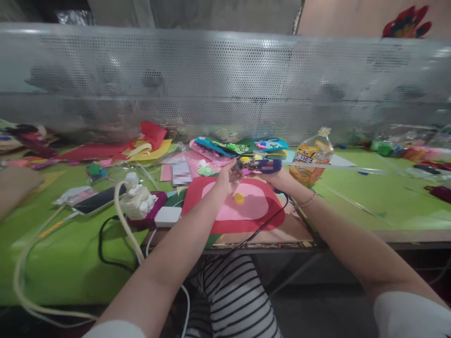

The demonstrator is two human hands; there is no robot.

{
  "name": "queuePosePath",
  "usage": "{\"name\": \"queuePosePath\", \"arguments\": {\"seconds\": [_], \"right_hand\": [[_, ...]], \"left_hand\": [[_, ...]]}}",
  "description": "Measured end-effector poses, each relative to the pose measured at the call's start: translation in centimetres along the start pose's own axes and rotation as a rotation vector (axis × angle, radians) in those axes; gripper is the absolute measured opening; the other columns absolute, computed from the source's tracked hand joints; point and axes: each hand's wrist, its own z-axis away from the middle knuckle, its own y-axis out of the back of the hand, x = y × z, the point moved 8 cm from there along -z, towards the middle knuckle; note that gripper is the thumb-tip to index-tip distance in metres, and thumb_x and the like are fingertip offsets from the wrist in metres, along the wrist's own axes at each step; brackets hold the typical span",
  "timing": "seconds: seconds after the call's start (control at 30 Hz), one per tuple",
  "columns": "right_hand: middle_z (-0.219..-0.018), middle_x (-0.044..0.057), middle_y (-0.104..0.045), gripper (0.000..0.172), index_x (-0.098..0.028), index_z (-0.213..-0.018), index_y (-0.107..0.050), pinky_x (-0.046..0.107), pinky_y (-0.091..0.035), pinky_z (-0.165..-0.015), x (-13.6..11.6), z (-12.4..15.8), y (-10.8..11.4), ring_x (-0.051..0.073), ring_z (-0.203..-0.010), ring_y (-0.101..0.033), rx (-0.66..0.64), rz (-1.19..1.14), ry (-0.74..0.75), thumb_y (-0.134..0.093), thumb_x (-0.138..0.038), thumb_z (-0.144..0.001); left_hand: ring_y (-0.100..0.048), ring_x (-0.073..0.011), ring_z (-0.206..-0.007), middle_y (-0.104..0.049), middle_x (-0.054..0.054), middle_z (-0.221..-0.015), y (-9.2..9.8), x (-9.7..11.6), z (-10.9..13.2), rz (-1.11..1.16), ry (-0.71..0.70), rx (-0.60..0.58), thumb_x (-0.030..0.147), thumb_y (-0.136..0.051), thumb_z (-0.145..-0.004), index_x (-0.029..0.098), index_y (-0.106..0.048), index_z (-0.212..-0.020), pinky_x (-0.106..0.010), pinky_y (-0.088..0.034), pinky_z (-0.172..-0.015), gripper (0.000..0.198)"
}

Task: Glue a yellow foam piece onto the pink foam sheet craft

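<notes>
My right hand (278,177) is closed round a dark blue glue gun (262,165) that lies level, its nozzle pointing left. My left hand (227,178) is raised at the nozzle, fingers pinched on a small piece I cannot make out. Both hands hover above a red felt sheet (197,197) with a pink oval (253,206) on it and a small yellow dot (239,198) on the pink. A black cord (260,227) runs from the glue gun over the table's front edge.
Coloured felt pieces (239,146) are piled behind the hands. A plastic bottle (312,157) stands to the right. A phone (97,199), a white charger (168,215) and cream tubing (121,220) lie left on the green table (352,202). A perforated metal screen (225,84) closes the back.
</notes>
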Motion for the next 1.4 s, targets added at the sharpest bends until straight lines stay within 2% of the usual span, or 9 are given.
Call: {"name": "queuePosePath", "arguments": {"seconds": [0.2,0.37,0.5,0.63,1.03,1.27,1.4], "right_hand": [[-0.038,-0.004,-0.045,0.018,-0.018,-0.063,-0.054,0.022,-0.034,-0.033,0.6,-0.1,-0.2,0.010,-0.033,-0.042,-0.019,-0.054,-0.054,-0.060,-0.035,-0.066],[-0.032,-0.004,-0.041,0.028,-0.019,-0.050,-0.045,0.022,-0.031,-0.032,1.4,0.4,0.6,0.008,-0.030,-0.038,0.039,-0.092,-0.167,-0.060,-0.037,-0.066],[-0.030,-0.005,-0.040,0.025,-0.017,-0.054,-0.053,0.021,-0.030,-0.035,0.4,0.7,0.5,0.007,-0.029,-0.035,-0.011,-0.130,-0.107,-0.059,-0.037,-0.067],[-0.032,-0.006,-0.041,0.024,-0.016,-0.057,-0.056,0.021,-0.031,-0.037,-0.1,0.9,0.1,0.007,-0.032,-0.038,-0.057,-0.120,-0.081,-0.060,-0.038,-0.066],[-0.036,-0.007,-0.040,0.025,-0.018,-0.057,-0.048,0.019,-0.030,-0.030,1.7,0.0,0.0,0.007,-0.030,-0.037,0.020,-0.103,-0.110,-0.062,-0.037,-0.066],[-0.037,-0.006,-0.041,0.024,-0.019,-0.061,-0.051,0.019,-0.031,-0.028,2.4,-0.3,0.1,0.008,-0.030,-0.039,0.044,-0.019,-0.141,-0.063,-0.039,-0.065],[-0.038,-0.005,-0.043,0.021,-0.018,-0.066,-0.055,0.020,-0.029,-0.028,2.0,-0.3,0.2,0.008,-0.031,-0.038,0.060,0.018,-0.127,-0.063,-0.038,-0.066]], "left_hand": [[-0.052,-0.0085,-0.046,-0.056,-0.002,-0.054,-0.2,-0.3,0.0,-0.014,0.011,-0.005,0.029,-0.065,-0.070,0.013,-0.057,-0.069,-0.020,-0.045,-0.050,0.018],[-0.052,-0.0083,-0.047,-0.058,-0.003,-0.057,-0.2,-0.5,-0.3,-0.017,0.016,-0.013,0.030,-0.065,-0.070,0.012,-0.058,-0.070,-0.020,-0.046,-0.051,0.019],[-0.052,-0.0086,-0.047,-0.058,-0.002,-0.056,-0.1,-0.3,-0.4,-0.006,0.010,-0.004,0.029,-0.067,-0.068,0.013,-0.057,-0.069,-0.021,-0.045,-0.051,0.018],[-0.054,-0.0094,-0.048,-0.057,-0.002,-0.055,-0.1,-0.3,-0.4,-0.021,0.002,0.009,0.029,-0.067,-0.067,0.014,-0.057,-0.070,-0.021,-0.045,-0.051,0.018],[-0.052,-0.0077,-0.048,-0.058,-0.002,-0.057,-0.2,-0.6,-0.6,-0.057,0.020,-0.004,0.030,-0.068,-0.066,0.013,-0.058,-0.071,-0.020,-0.045,-0.052,0.020],[-0.051,-0.0072,-0.047,-0.056,-0.001,-0.054,0.0,-1.0,-0.8,-0.061,0.033,0.009,0.033,-0.068,-0.066,0.014,-0.057,-0.071,-0.019,-0.045,-0.050,0.023],[-0.050,-0.0072,-0.047,-0.055,0.000,-0.054,0.0,-1.0,-0.8,-0.049,0.038,0.021,0.034,-0.070,-0.065,0.014,-0.056,-0.069,-0.020,-0.044,-0.050,0.024]]}}
